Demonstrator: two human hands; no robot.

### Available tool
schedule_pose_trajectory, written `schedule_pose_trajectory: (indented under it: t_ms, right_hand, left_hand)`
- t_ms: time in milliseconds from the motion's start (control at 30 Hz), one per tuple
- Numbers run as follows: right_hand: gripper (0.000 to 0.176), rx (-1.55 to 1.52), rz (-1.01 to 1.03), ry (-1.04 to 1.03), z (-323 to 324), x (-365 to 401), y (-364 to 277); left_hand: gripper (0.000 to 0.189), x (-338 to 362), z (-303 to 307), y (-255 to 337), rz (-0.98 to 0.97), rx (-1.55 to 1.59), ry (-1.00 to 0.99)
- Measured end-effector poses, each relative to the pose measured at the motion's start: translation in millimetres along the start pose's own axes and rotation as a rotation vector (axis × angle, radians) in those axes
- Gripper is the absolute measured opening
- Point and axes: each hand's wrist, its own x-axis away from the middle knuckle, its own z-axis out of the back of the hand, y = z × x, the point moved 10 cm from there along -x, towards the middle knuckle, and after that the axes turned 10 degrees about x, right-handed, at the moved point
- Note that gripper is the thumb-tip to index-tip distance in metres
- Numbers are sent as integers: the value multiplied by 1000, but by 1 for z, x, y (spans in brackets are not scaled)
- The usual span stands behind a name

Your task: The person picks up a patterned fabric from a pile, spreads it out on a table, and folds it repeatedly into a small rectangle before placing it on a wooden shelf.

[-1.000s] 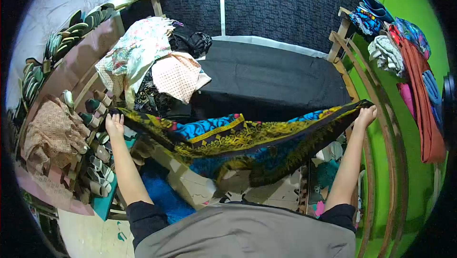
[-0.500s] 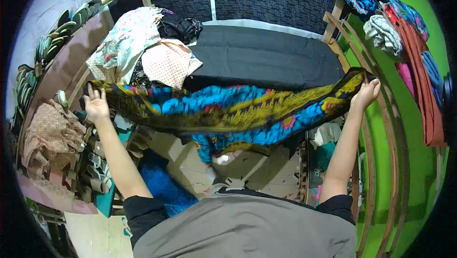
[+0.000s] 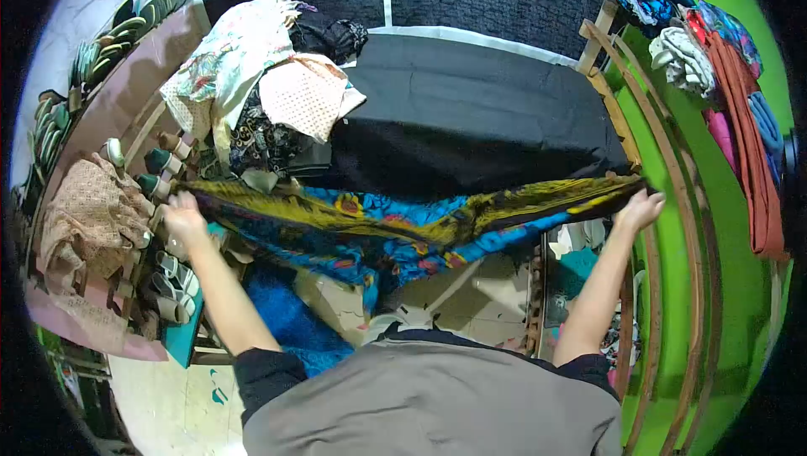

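Observation:
A patterned cloth in blue, olive-yellow and black with flower motifs is stretched sideways between my two hands, sagging in the middle and blurred in places. My left hand grips its left end, close to the shoes on the left rack. On the other side, my right hand has its fingers closed round the right end, near the wooden rails. The cloth hangs in front of a bench covered with black fabric, and its lower edge is above the tiled floor.
Clothes and a cream dotted cloth are heaped on the bench's left. Tan fabric and sandals lie at left. Curved wooden rails run along the right, with a rust-coloured cloth beyond. Blue fabric lies low.
Both my hands have moved down, toward my body, and the cloth has come down with them. It now dips more in the middle, and more of the bench's black covering shows behind it.

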Motion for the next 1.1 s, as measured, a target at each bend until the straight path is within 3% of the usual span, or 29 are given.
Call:
schedule_pose_trajectory:
  t_ms: [33, 67, 100, 167, 233, 267, 300, 333, 367, 400, 433, 500, 533, 567, 633, 667, 733, 767, 867, 900, 967, 1000, 1033, 1100]
  right_hand:
    - [41, -134, 136, 21, 1, -10, -19]
    - [38, -82, 167, 10, -8, -7, -28]
    - [35, -28, 196, 0, -18, 4, -33]
    - [29, 17, 127, -204, -54, 51, -11]
    - [25, 168, 94, -535, -87, 105, 39]
    - [21, 340, 201, -654, -104, 144, 38]
    - [21, 399, 307, -787, -124, 191, 13]
    - [19, 397, -89, -974, -136, 229, 28]
    - [16, 439, 223, -1048, -151, 260, -1]
    - [15, 561, 445, -1164, -162, 292, -14]
    - [14, 684, 671, -1272, -169, 323, -24]
    - [14, 683, 828, -1232, -176, 350, -57]
    - [13, 638, 874, -1204, -177, 354, -68]
    - [13, 465, 888, -1133, -176, 353, -81]
    - [13, 407, 403, -1191, -176, 337, -58]
    - [12, 345, 263, -1231, -174, 336, -49]
    - [12, 212, -18, -1293, -170, 339, -30]
    - [28, 48, -117, -1302, -171, 344, -31]
    - [55, 232, -17, -1376, -173, 355, -31]
    - [48, 331, 109, -1358, -173, 356, -29]
    - [41, 315, 169, -1490, -171, 378, 17]
    - [35, 339, 94, -1440, -170, 383, 24]
    - [32, 530, 17, -1524, -163, 396, 58]
    - [28, 570, 284, -1473, -146, 422, 136]
  left_hand:
    - [64, 17, -39, 29, -112, -43, -17]
    - [63, 34, -65, 36, -130, -24, -42]
    - [67, 6, -42, 26, -46, -26, -102]
    - [71, 36, -36, -8, -7, -251, -15]
    - [63, 106, -42, -46, -34, -436, 283]
    - [69, 85, -6, -90, 67, -500, 30]
    - [70, 132, -42, -111, 109, -545, -18]
    - [73, 181, -79, -131, 148, -591, -69]
    - [68, 222, -128, -153, 96, -580, -414]
    - [67, 272, -173, -175, 152, -849, -806]
    - [68, 319, -180, -205, 480, -794, -912]
    - [59, 392, -204, -227, 363, -931, -1425]
    - [60, 411, -210, -230, 358, -931, -1455]
    - [43, 416, -212, -233, 425, -1010, -1455]
    - [24, 414, -208, -243, 397, -1068, -1442]
    - [15, 412, -205, -244, 450, -1070, -1396]
    - [14, 408, -224, -231, 376, -894, -1332]
    - [14, 405, -233, -225, 372, -861, -1306]
    - [17, 403, -231, -231, 497, -837, -1251]
    - [17, 399, -232, -231, 507, -826, -1214]
    - [17, 388, -232, -232, 585, -698, -1173]
    - [17, 380, -237, -222, 590, -661, -1117]
    - [18, 371, -241, -212, 594, -624, -1060]
    - [21, 332, -238, -188, 391, -760, -966]
